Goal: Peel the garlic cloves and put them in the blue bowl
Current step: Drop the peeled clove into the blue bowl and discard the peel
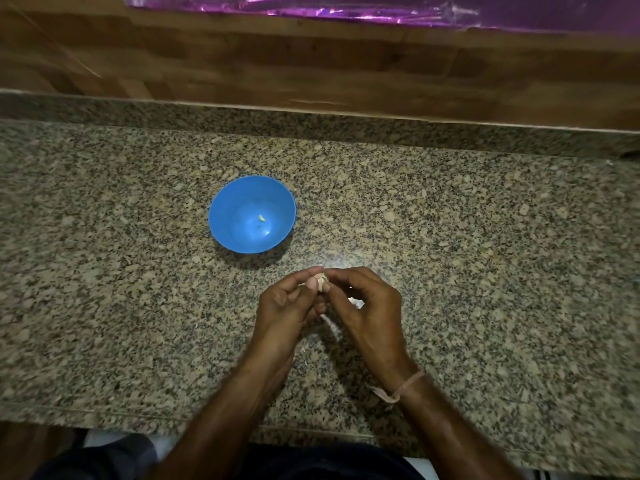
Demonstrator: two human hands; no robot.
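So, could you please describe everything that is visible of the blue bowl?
The blue bowl is round, plain and slightly glossy; it looks like plastic. It stands upright on the speckled granite counter, beyond the left hand and right hand, which hold a garlic clove and do not touch it. Inside, near the bottom, lies one small pale piece, probably a peeled clove.

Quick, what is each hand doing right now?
Left hand: holds the garlic.
Right hand: pinches the same garlic.
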